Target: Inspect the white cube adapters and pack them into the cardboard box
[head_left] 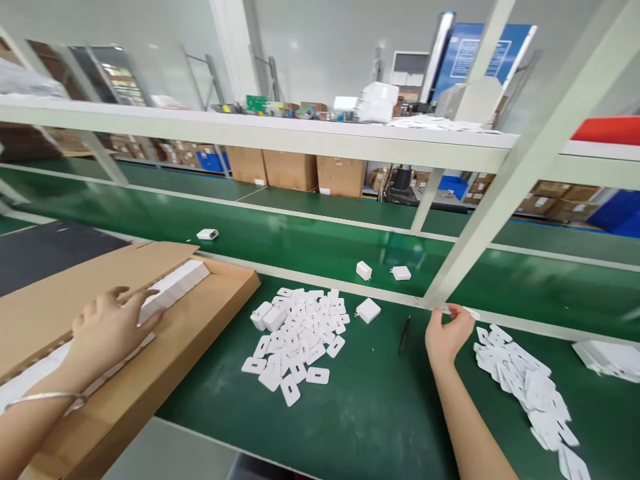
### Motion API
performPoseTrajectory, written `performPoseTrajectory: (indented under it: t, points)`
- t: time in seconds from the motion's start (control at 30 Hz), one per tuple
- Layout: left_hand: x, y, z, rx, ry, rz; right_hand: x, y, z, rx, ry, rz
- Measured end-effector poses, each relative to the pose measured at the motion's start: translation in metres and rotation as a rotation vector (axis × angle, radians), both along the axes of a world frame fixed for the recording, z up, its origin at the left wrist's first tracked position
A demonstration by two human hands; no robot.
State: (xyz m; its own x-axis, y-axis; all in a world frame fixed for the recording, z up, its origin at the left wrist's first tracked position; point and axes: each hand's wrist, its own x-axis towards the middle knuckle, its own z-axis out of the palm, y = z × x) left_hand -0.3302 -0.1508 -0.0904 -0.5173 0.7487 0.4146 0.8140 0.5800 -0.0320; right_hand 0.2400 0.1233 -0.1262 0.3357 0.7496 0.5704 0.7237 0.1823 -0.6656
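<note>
My left hand reaches into a shallow cardboard box, its fingers apart and curved over a row of white blocks. Whether the fingertips touch the row is hard to tell. At the right, my right hand is raised near the bench's back rail, thumb and fingers pinched on a small flat white piece, mostly hidden. Beside it spreads a heap of flat white pieces. Between my hands lies a pile of white plates with slots, with white charger-like blocks at its left edge.
A single white charger block and a dark pen-like object lie on the green bench. More white blocks sit beyond the rail. A slanted post rises near my right hand. White parts lie far right.
</note>
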Motion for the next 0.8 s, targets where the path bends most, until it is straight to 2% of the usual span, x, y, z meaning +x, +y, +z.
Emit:
performPoseTrajectory:
  t: [0.03,0.1,0.17,0.2,0.27,0.4,0.53,0.7,0.8]
  points:
    - [0.015,0.013,0.006,0.071,0.018,-0.017,0.013,0.010,-0.001,-0.030,-0.026,-0.075]
    - [0.053,0.046,0.019,0.187,0.032,-0.170,0.034,0.023,-0.006,-0.108,-0.084,-0.175]
    - [0.097,0.088,0.027,0.209,0.004,-0.398,0.046,0.031,-0.015,-0.197,-0.147,-0.206]
    - [0.119,0.111,0.030,0.166,-0.004,-0.495,0.049,0.032,-0.020,-0.241,-0.179,-0.203]
    - [0.163,0.158,0.031,0.090,-0.020,-0.626,0.050,0.034,-0.028,-0.312,-0.241,-0.188]
    - [0.245,0.245,0.022,-0.117,-0.055,-0.764,0.045,0.032,-0.033,-0.358,-0.349,-0.200]
    - [0.306,0.310,0.004,-0.181,-0.079,-0.860,0.038,0.029,-0.030,-0.341,-0.420,-0.229]
    - [0.354,0.361,-0.019,-0.250,-0.213,-0.961,0.033,0.028,-0.032,-0.335,-0.435,-0.257]
    - [0.376,0.379,-0.024,-0.228,-0.332,-1.021,0.033,0.029,-0.035,-0.345,-0.445,-0.259]
